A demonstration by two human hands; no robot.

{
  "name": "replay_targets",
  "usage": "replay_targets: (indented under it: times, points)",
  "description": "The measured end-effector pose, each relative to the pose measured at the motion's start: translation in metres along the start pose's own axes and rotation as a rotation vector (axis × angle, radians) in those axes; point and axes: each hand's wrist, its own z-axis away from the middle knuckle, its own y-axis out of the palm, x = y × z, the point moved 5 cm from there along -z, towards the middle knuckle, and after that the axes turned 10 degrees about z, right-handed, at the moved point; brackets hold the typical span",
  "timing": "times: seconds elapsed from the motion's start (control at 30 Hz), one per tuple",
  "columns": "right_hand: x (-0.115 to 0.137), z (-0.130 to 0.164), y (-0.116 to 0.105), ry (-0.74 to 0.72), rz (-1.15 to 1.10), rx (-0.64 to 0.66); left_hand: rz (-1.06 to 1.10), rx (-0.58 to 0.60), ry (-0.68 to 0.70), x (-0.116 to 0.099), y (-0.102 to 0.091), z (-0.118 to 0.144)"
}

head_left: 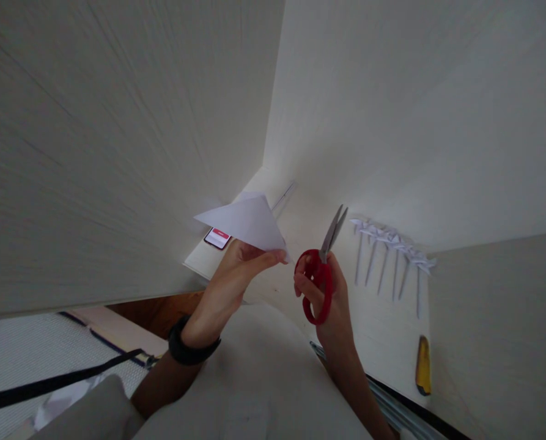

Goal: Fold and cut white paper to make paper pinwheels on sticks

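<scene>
right hand (332, 299): grips scissors (321, 269) | folded paper (247, 221): left hand (236, 272) pinches corner

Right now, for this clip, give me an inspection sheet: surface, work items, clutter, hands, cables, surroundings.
Surface: pale white tabletop, set into a corner.
Work items: folded white paper triangle; red-handled steel scissors, blades nearly closed, pointing up.
Clutter: row of folded white paper pinwheels on sticks; yellow utility knife; smartphone with red banner on its screen.
Hands: left hand pinches the paper's lower edge; right hand grips the scissors.
Cables: black strap at lower left; type unclear.
Surroundings: white panelled walls on both sides.
</scene>
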Motion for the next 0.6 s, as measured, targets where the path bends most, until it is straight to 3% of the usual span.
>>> replay_targets:
  times: [0.23, 0.4, 0.6]
  points:
    - [0.013, -0.002, 0.007, -0.040, -0.029, 0.063, 0.013, 0.015, -0.003, 0.001, 0.002, 0.002]
    - [0.013, -0.003, 0.006, -0.041, 0.001, 0.002, 0.021, 0.055, -0.076, 0.006, 0.008, 0.006]
    - [0.015, -0.001, 0.003, -0.039, 0.073, -0.043, -0.011, -0.103, -0.050, 0.006, -0.002, 0.005]
